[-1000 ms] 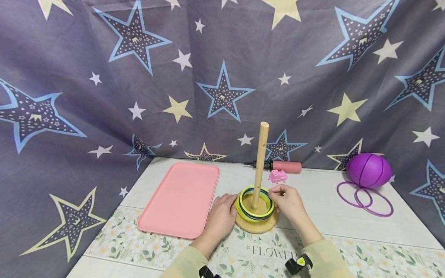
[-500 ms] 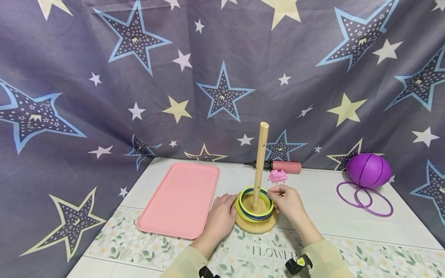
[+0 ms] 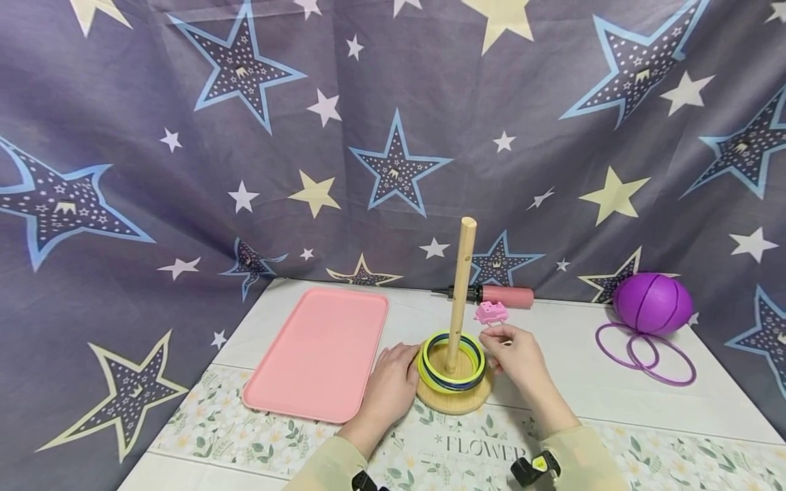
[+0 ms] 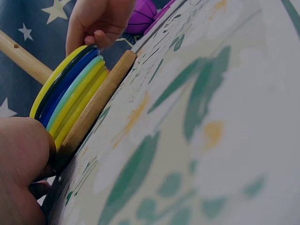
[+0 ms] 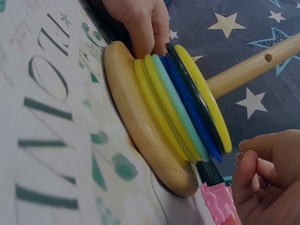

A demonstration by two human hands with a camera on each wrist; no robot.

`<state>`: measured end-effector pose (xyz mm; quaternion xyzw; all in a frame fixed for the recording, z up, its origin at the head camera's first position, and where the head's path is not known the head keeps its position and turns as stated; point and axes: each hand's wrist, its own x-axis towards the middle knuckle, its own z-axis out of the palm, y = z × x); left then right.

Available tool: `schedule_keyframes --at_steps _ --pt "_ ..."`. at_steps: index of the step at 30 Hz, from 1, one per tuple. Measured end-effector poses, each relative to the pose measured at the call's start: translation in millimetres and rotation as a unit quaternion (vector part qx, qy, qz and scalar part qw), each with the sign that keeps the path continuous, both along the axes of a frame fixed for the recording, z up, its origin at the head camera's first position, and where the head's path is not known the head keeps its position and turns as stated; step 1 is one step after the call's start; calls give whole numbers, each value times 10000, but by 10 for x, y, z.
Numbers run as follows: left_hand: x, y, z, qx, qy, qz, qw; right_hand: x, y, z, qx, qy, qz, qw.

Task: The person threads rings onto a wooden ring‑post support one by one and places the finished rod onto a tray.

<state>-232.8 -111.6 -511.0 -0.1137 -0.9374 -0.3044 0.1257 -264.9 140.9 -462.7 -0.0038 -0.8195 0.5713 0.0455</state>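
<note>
A wooden ring stand (image 3: 457, 300) with a round base (image 3: 454, 406) carries a stack of thin plastic rings (image 3: 451, 385) low around its post. From the top, the stack shows yellow, dark green, blue, light teal and more yellow in the right wrist view. My left hand (image 3: 391, 382) holds the stand at its left side, fingers against the base and lower rings; its fingertips are partly hidden. Just off the right of the rings is my right hand (image 3: 516, 354). Its thumb and fingers are loosely bent with nothing between them, as the right wrist view shows (image 5: 269, 173).
A pink tray (image 3: 316, 354) lies left of the stand. Behind it are a pink toy (image 3: 491, 312) and a pump (image 3: 506, 296). A purple ball (image 3: 652, 302) and two purple rings (image 3: 669, 376) sit at the right. A star-patterned cloth (image 3: 393, 82) hangs behind.
My right hand has come off the rings and shifted a little to the right. The left hand stays put at the stand, and the rings look unmoved.
</note>
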Motion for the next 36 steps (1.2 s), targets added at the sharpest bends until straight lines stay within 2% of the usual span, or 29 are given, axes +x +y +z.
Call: schedule_keyframes --at_steps 14,24,36 --pt "-4 -6 -21 -44 -23 -15 10000 49 361 117 419 321 -193 9984" --pt "8 6 19 -11 -83 -12 10000 118 719 130 527 265 -590 9965" --pt "21 11 23 13 69 -21 10000 203 1085 131 588 303 -1002 9928"
